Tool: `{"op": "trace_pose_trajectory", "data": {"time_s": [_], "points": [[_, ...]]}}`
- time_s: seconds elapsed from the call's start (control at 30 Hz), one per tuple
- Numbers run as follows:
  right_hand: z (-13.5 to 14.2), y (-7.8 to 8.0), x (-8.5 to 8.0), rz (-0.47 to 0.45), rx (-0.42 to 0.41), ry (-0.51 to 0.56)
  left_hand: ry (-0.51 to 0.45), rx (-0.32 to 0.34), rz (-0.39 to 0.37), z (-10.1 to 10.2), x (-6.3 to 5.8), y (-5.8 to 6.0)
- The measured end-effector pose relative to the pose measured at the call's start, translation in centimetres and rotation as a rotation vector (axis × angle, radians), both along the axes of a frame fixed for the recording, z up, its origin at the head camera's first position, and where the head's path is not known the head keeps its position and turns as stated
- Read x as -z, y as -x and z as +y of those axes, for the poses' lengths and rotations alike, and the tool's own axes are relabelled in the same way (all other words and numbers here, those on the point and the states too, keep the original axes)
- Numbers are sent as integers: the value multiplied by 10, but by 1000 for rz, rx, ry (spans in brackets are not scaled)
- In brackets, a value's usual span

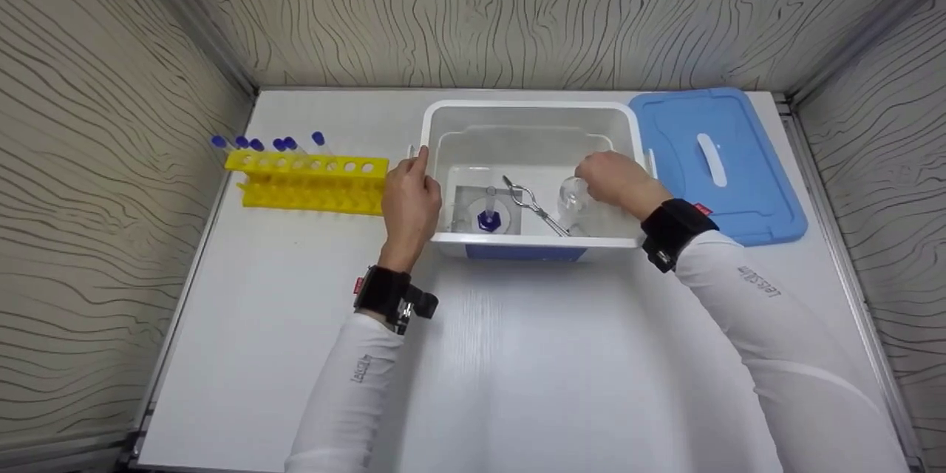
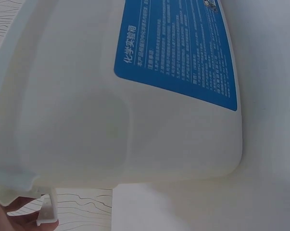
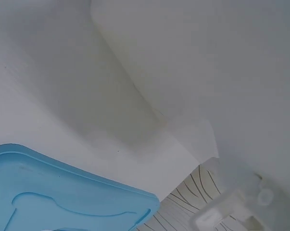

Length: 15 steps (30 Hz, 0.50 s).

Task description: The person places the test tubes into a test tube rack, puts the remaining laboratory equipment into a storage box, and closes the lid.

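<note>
My left hand (image 1: 412, 203) grips the left rim of a white plastic bin (image 1: 528, 105). In the left wrist view, its fingers (image 2: 24, 222) curl beside the white side latch (image 2: 47, 211). Over the bin's right part, my right hand (image 1: 617, 179) reaches inside and pinches a clear rounded glass vessel (image 1: 573, 194), its fingertips partly hidden. Metal crucible tongs (image 1: 538, 208) lie slantwise in the bin, left of the vessel. Further left in the bin is a clear glass cylinder (image 1: 491, 199) with a purple hexagonal base (image 1: 488, 220). The right wrist view does not show the hand's grip.
A yellow test tube rack (image 1: 314, 199) with several purple-capped tubes (image 1: 256, 144) stands left of the bin. A blue lid (image 1: 739, 192) with a white handle lies at the right. White table surface (image 1: 532, 355) spreads in front. Patterned walls (image 1: 473, 15) enclose the table.
</note>
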State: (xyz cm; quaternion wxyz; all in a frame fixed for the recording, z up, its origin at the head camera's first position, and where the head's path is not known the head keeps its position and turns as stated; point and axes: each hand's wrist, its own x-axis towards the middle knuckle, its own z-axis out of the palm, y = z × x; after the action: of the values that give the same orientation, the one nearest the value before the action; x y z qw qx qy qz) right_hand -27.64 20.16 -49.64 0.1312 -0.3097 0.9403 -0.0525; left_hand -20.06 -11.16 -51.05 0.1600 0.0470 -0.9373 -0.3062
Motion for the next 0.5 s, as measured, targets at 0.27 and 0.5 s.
{"op": "trace_pose_trajectory", "data": {"time_s": [0.27, 0.5], "points": [[1, 0, -3, 53, 28, 28, -11, -7, -33, 0, -1, 0], [13, -9, -19, 103, 126, 237, -14, -5, -53, 0, -2, 0]]}}
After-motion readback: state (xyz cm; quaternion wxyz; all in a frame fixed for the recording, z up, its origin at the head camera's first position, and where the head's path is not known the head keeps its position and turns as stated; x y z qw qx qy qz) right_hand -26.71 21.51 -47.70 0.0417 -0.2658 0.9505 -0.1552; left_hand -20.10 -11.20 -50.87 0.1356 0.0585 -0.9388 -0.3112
